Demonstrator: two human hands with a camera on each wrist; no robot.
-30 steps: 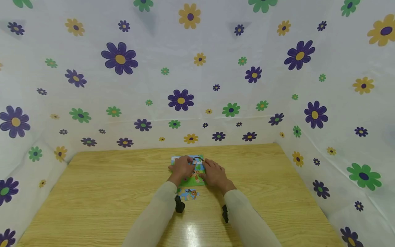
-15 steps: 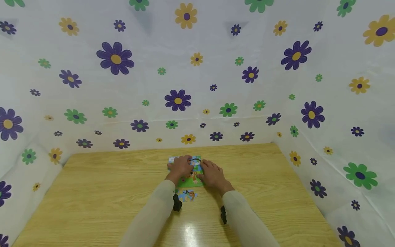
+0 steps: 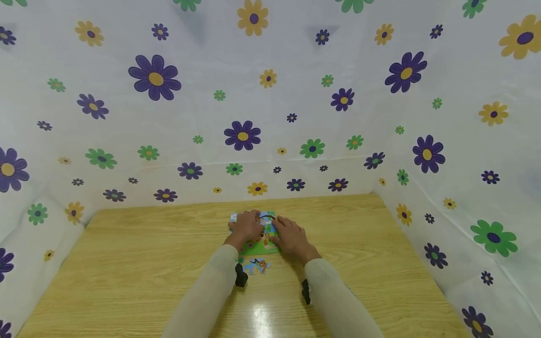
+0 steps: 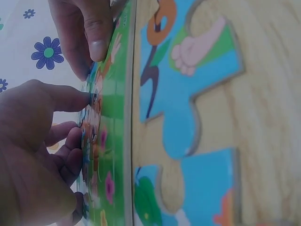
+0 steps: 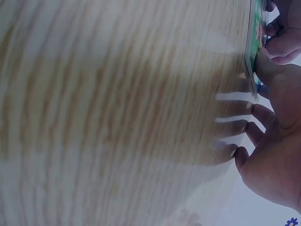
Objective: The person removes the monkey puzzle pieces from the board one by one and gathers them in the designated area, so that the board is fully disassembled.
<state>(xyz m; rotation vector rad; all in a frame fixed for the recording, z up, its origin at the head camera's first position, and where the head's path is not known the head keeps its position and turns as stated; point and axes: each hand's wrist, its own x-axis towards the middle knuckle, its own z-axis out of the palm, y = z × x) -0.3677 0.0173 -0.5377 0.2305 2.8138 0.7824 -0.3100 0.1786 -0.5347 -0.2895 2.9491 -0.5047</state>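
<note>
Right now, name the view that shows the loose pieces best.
The left wrist view: there the loose pieces look largest, their print and cut edges clear, though the frame crops them. The head view shows them small, near the puzzle. The right wrist view shows none of them.

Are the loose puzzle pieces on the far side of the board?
No, the loose pieces lie on the near side of the board.

A curtained-off tabletop booth: white sheeting printed with purple, green and yellow flowers walls in a wood-grain table at the back and both sides. Whether home or workplace cannot be told.
</note>
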